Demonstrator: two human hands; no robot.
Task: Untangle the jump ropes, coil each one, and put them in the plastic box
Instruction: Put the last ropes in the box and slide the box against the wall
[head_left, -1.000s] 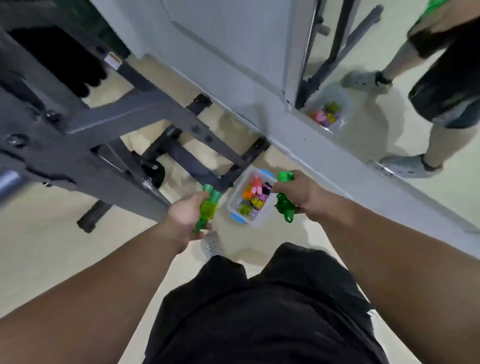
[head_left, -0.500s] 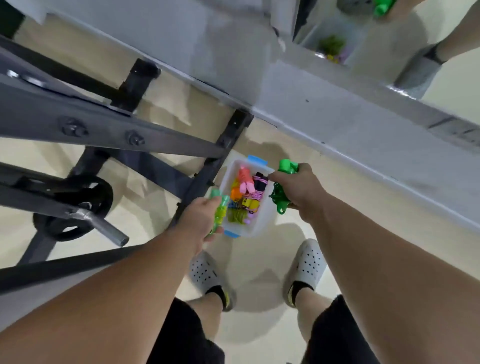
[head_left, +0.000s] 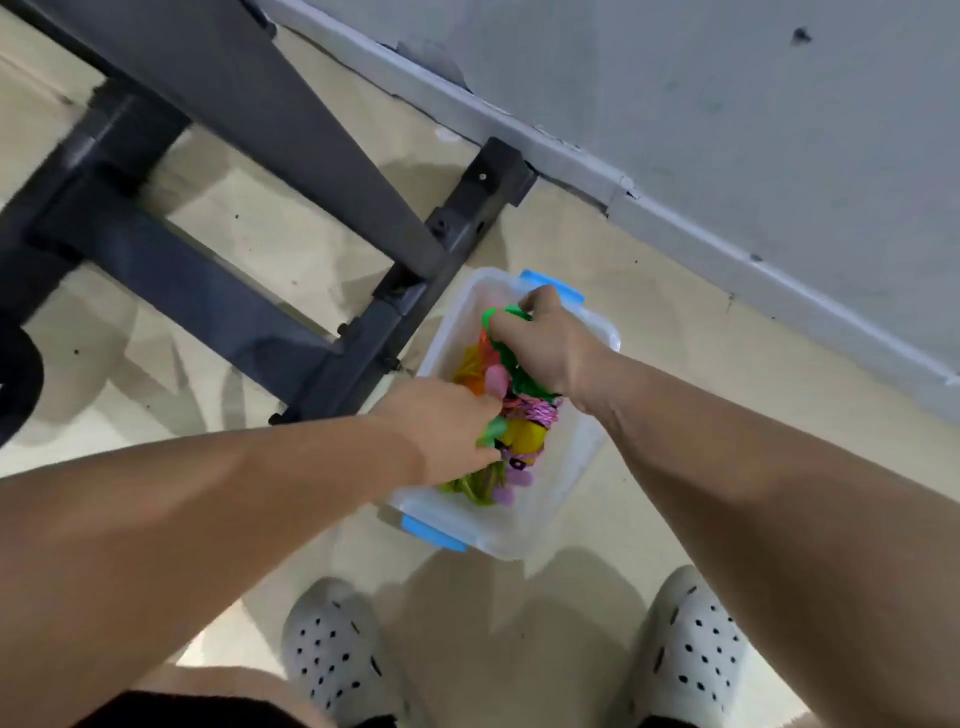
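Item: sorting of jump ropes at floor level, seen from above.

- Metal frame (head_left: 291, 156): dark grey bars with bolted joints, standing on the floor (head_left: 156, 395) at far left and centre; one foot of it lies just beside the box's left wall.
- Left hand (head_left: 441, 421): reaches over the left rim of the box. Its fingers are curled round a green handle (head_left: 492, 430), of which only the tip shows past the knuckles.
- Left clog (head_left: 337, 660): white, perforated, on the floor below the box.
- Plastic box (head_left: 566, 499): clear, rectangular, lid off, resting on the floor between the frame and the wall. One blue latch (head_left: 434, 532) sits at the near end and another at the far end.
- Coiled ropes (head_left: 524, 436): a bright heap of orange, pink, yellow and purple inside the box; single ropes cannot be told apart.
- Green jump rope (head_left: 492, 325): bunched, inside the far half of the box on top of the heap, running under the right palm.
- Right hand (head_left: 545, 348): lowered into the far end of the box, back of the hand upward, fingers clamped on the bunched green rope.
- Right clog (head_left: 691, 649): matches the left one, near the lower right.
- Wall (head_left: 727, 104): grey, scuffed, with a pale baseboard (head_left: 675, 218) running diagonally at upper right, near the box's far end.
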